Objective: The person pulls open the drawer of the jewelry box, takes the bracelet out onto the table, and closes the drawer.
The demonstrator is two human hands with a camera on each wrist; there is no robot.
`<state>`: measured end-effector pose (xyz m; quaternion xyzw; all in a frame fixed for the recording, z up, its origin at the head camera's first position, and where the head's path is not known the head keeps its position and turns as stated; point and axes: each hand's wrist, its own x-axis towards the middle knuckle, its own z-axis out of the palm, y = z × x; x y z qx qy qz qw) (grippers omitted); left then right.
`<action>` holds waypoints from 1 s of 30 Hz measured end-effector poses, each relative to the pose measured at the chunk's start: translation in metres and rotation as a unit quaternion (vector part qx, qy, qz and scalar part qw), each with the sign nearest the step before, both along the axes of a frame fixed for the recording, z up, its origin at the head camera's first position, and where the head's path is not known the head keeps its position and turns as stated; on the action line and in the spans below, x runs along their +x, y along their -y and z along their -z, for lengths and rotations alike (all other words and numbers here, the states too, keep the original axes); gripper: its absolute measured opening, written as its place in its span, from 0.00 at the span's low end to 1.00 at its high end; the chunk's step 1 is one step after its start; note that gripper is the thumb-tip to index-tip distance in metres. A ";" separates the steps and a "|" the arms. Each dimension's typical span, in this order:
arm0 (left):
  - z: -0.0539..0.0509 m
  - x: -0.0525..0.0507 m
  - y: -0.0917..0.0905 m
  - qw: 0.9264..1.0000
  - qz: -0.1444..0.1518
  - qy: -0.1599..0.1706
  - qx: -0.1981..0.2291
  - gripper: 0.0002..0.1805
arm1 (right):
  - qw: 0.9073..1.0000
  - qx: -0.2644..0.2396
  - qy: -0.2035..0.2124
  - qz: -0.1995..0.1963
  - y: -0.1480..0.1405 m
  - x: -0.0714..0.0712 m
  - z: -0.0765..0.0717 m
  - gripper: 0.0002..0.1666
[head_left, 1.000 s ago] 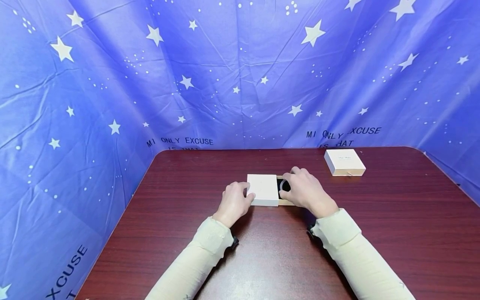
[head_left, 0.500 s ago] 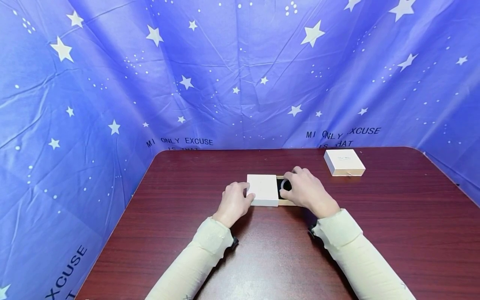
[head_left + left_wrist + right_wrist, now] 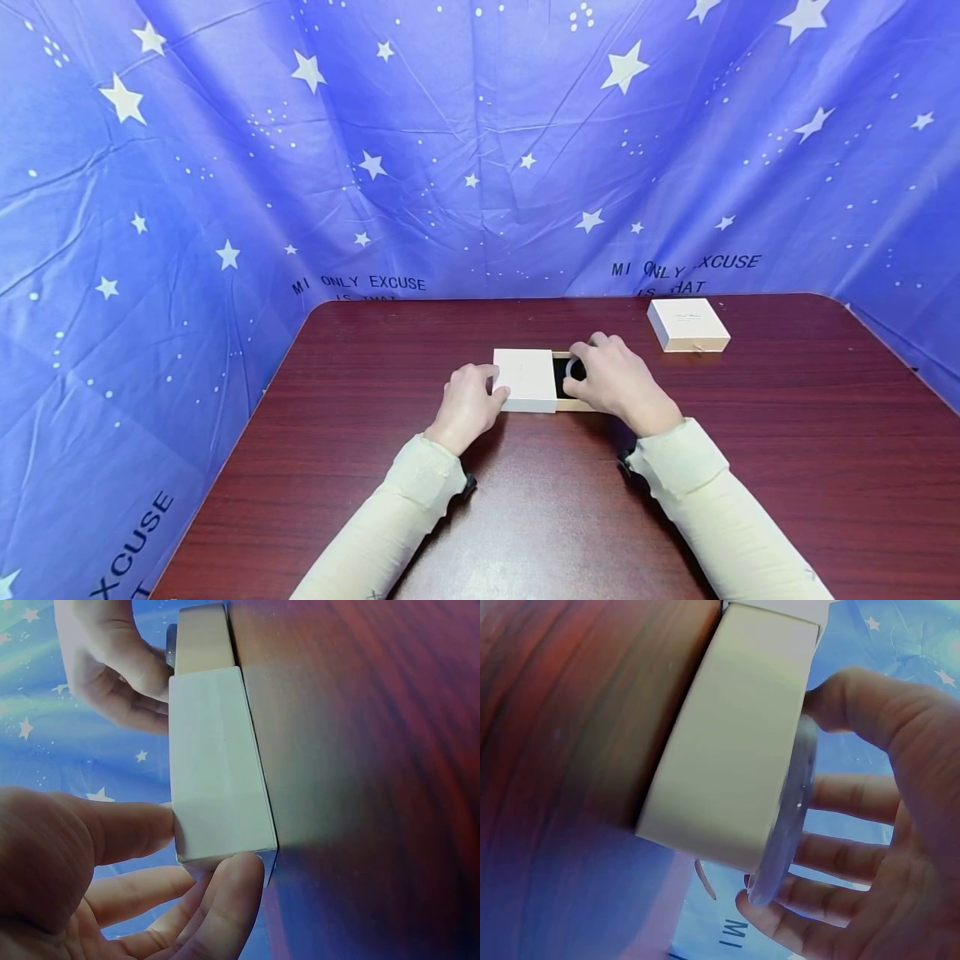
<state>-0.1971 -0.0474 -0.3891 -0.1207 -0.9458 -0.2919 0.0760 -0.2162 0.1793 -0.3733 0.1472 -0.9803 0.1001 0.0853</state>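
Observation:
A white box sleeve (image 3: 525, 381) (image 3: 217, 757) lies on the table, its drawer (image 3: 573, 405) (image 3: 731, 735) partly out on the right side. My left hand (image 3: 467, 405) (image 3: 82, 862) grips the sleeve's left end between thumb and fingers. Over the drawer's black interior, my right hand (image 3: 618, 383) (image 3: 907, 780) holds a pale translucent ring (image 3: 569, 367) (image 3: 791, 810) by its rim, thumb at one side and fingertips at the other. In the right wrist view the ring shows along the drawer's upper edge. The hand hides much of the drawer in the head view.
Another white box (image 3: 688, 323), closed, with a small pull tab on its front, stands at the back right of the dark red wooden table (image 3: 375, 350). A blue curtain (image 3: 480, 167) with stars hangs behind the table and along its sides.
My right hand has shifted slightly to the right together with the ring, and a little more of the drawer's inside shows. The left hand and the sleeve have stayed in place.

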 end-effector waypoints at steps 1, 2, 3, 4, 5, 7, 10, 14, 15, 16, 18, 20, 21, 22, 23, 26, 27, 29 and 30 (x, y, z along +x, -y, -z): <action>0.000 0.000 0.000 1.000 0.000 0.000 0.000 0.15 | 1.000 -0.001 0.000 0.001 0.000 0.000 0.000 0.31; 0.000 0.000 0.000 1.000 0.001 0.000 0.000 0.15 | 1.000 -0.001 0.000 0.003 0.000 0.000 0.000 0.30; 0.000 0.000 0.000 1.000 0.001 0.000 0.000 0.15 | 1.000 -0.002 0.001 0.004 0.000 0.000 -0.001 0.30; 0.000 0.000 0.000 1.000 0.000 0.001 0.000 0.16 | 1.000 -0.003 0.001 0.005 0.000 0.000 -0.001 0.30; 0.000 0.000 0.000 1.000 0.000 0.001 0.000 0.16 | 1.000 -0.003 0.003 0.006 -0.001 0.001 -0.001 0.30; 0.000 0.000 0.000 1.000 0.000 0.000 0.000 0.16 | 1.000 -0.003 0.005 0.008 -0.001 0.001 -0.002 0.30; 0.000 -0.001 0.000 1.000 0.004 -0.005 -0.002 0.13 | 1.000 -0.002 0.008 0.010 -0.002 0.001 -0.003 0.30; 0.000 -0.001 0.000 1.000 0.006 -0.009 -0.006 0.11 | 1.000 0.000 0.009 0.011 -0.003 0.001 -0.003 0.31; 0.000 -0.001 0.000 1.000 0.005 -0.008 -0.006 0.12 | 1.000 0.000 0.009 0.012 -0.003 0.001 -0.004 0.31; 0.000 -0.001 0.000 1.000 0.004 -0.008 -0.006 0.12 | 1.000 0.000 0.009 0.013 -0.004 0.001 -0.004 0.31; 0.000 -0.001 0.000 1.000 0.004 -0.008 -0.007 0.13 | 1.000 0.000 0.009 0.016 -0.005 0.001 -0.004 0.31; 0.000 -0.001 0.000 1.000 0.004 -0.008 -0.007 0.13 | 1.000 -0.001 0.011 0.019 -0.006 0.001 -0.005 0.32; 0.000 -0.001 0.000 1.000 0.004 -0.008 -0.007 0.13 | 1.000 -0.002 0.012 0.020 -0.007 0.001 -0.005 0.32; 0.001 -0.001 0.000 1.000 0.004 -0.008 -0.007 0.13 | 1.000 -0.003 0.013 0.021 -0.008 0.001 -0.005 0.32; 0.001 -0.001 0.000 1.000 0.004 -0.007 -0.007 0.12 | 1.000 -0.003 0.015 0.023 -0.008 0.001 -0.006 0.32; 0.001 -0.001 0.000 1.000 0.003 -0.006 -0.005 0.13 | 0.999 -0.003 0.020 0.028 -0.010 0.001 -0.007 0.31; 0.001 -0.001 0.000 1.000 0.003 -0.006 -0.004 0.14 | 0.999 -0.003 0.020 0.030 -0.011 0.001 -0.008 0.31; 0.001 -0.001 0.000 1.000 0.004 -0.009 -0.004 0.13 | 0.999 -0.004 0.022 0.033 -0.011 0.001 -0.009 0.31; 0.001 -0.001 0.000 1.000 0.004 -0.010 -0.004 0.13 | 0.999 -0.004 0.022 0.034 -0.011 0.001 -0.009 0.30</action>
